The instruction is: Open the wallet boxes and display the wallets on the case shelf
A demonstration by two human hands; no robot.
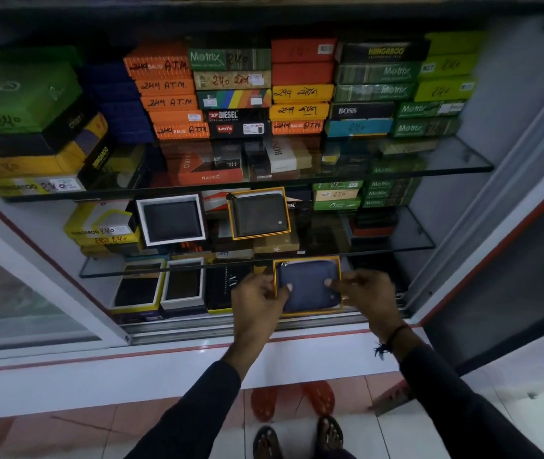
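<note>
Working left to right along the bottom of the case.

At my 10 o'clock, two open boxes [159, 286] are already standing on the lowest level, each showing a dark wallet. A closed black box [226, 288] is sitting just beside them.

My left hand [257, 301] is gripping the left edge of the orange-rimmed box [308, 311], thumb [285, 286] pressing on the face of the blue wallet [308, 286], fingers curled behind the rim where I cannot see them. My right hand [366, 293] is doing the same on the right edge, fingertips pinching the rim and touching the wallet. Neither hand is spread; both are closed on the box.

The box is lying dead ahead at 12 o'clock, held between the hands, just under the front edge of the lower glass shelf [396, 248]. Both hands are equally close; neither arm is leading. The wallet's long axis is running 9 to 3, roughly parallel to the shelf edge, with a slight clockwise tilt. Its face is pointing up and toward me, zip pull at the top left corner, small emblem at the lower right.

I am judging the placing step nearly done: the box needs leaning back at 12, matching the tilted orange-rimmed display [259, 213] on the shelf above, at 11 o'clock from my hands.

To the right, at 2 o'clock, the corner is too dark to read.
</note>
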